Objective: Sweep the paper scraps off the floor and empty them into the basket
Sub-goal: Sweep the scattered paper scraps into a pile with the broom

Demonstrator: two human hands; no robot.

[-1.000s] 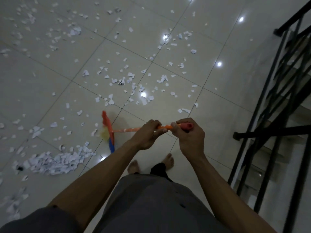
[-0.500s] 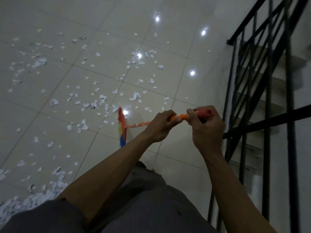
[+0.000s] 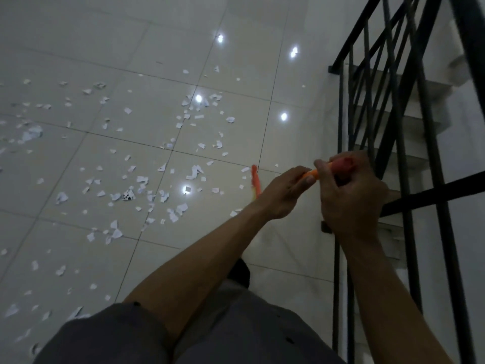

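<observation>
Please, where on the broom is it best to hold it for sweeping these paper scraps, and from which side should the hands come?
Grip the orange handle of the broom near its top end, coming from above, as here: the right hand wraps the reddish end and the left hand sits just below. The handle slopes down to the head at the floor, so two spaced hands probably steer it best toward the paper scraps.

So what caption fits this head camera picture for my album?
Both hands, left and right, grip an orange broom over paper scraps beside black railing.
</observation>
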